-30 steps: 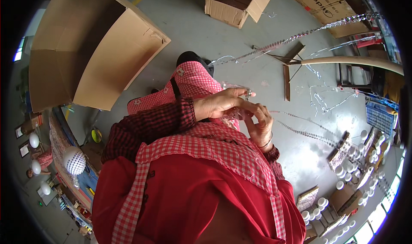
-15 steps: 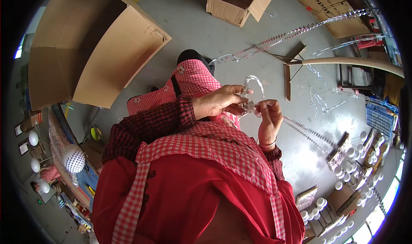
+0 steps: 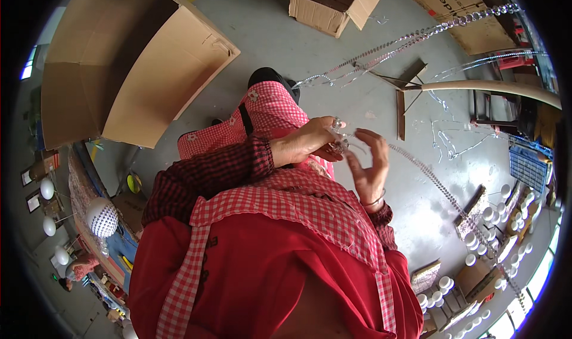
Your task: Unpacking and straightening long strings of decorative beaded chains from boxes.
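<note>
My left hand is closed on a small cluster of clear, shiny beads, pinched between thumb and fingers above my lap. Just to its right, my right hand has its thumb and fingers apart, slightly smeared by motion, and nothing shows in its grip. A pale, thin loop curves from the cluster toward the right fingers. From behind the right hand a long beaded strand runs off to the lower right; where it meets the cluster is hidden.
Large open cardboard box at left; a smaller open box ahead. Sparkling bead strands stretch to the upper right above a wooden-armed stand. White balls crowd the lower right. Another person is far left.
My right fingers have let go of the bead cluster, opened and drawn slightly away. The silvery loop above the hands is gone from there, and the beaded strand at right has shifted. My left hand keeps its hold.
</note>
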